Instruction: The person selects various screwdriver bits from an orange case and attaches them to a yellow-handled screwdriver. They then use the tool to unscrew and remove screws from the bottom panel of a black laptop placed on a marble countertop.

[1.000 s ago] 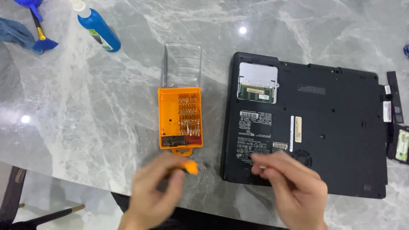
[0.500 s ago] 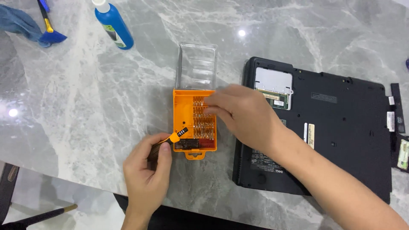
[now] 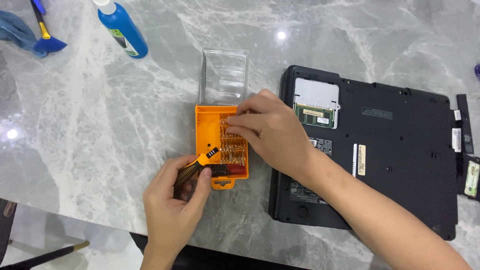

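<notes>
Orange bit box point(image 3: 207, 127): our right hand point(image 3: 272, 132) has moved onto its bits, fingers pinched together there. Our left hand point(image 3: 172, 210) keeps its fingers clamped on the screwdriver handle point(image 3: 196, 167), now by the box.

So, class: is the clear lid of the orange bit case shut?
No, the clear lid lies folded back flat on the table beyond the orange bit case.

grey marble table point(image 3: 100, 125) | ceiling-light glints | pale floor point(image 3: 75, 235)
</notes>
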